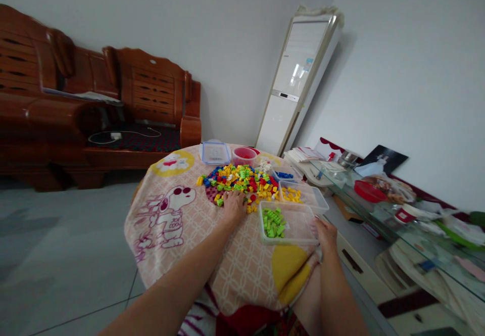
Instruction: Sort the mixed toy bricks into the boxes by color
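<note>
My left hand (235,205) rests at the near edge of a pile of toy building bricks (242,177) in yellow, red, blue, green and white. Its fingers reach over the bricks, slightly bent; the tips are hard to make out, and I see no brick held. My right hand (325,232) grips the right end of a clear plastic container (299,225). Green bricks (273,223) lie in that container's left part. Just behind it, another clear container (314,198) holds yellow bricks (291,194). Farther back, blue bricks (284,175) sit in a third one.
A round table with a patterned cloth (235,265) bears everything. At its back are a blue-rimmed clear box or lid (215,153) and a pink-red round tub (244,155). A cluttered glass-topped cabinet (379,209) stands right, a wooden sofa (151,88) left, an air conditioner (291,83) behind.
</note>
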`<state>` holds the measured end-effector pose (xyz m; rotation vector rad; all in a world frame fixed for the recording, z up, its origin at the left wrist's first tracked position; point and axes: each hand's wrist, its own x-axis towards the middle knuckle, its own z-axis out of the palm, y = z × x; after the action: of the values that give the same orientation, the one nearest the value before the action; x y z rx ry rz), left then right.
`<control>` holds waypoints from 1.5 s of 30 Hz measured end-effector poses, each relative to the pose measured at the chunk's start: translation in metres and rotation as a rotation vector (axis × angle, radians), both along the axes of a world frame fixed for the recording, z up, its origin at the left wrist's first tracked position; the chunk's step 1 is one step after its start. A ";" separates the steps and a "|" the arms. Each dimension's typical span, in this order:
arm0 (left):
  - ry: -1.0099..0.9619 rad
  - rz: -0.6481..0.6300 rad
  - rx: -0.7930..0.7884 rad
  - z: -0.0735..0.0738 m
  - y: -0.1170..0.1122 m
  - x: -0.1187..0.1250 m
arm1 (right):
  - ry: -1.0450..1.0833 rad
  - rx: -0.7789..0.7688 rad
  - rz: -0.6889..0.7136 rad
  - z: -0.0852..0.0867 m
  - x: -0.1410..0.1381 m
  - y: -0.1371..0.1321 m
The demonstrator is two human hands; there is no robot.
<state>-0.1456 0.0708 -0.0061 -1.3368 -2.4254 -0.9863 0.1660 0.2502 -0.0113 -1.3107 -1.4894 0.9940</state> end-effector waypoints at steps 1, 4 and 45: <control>-0.002 0.002 0.047 -0.002 0.000 -0.001 | -0.010 0.001 0.000 0.000 0.000 0.000; 0.012 -0.027 0.202 -0.005 0.002 -0.002 | -0.019 0.002 0.002 -0.002 0.000 0.001; -0.235 0.200 0.322 -0.018 -0.036 -0.037 | 0.000 0.002 0.012 -0.003 0.000 0.004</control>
<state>-0.1822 0.0345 -0.0244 -0.8968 -2.3652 -1.4695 0.1664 0.2539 -0.0146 -1.3024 -1.4994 1.0000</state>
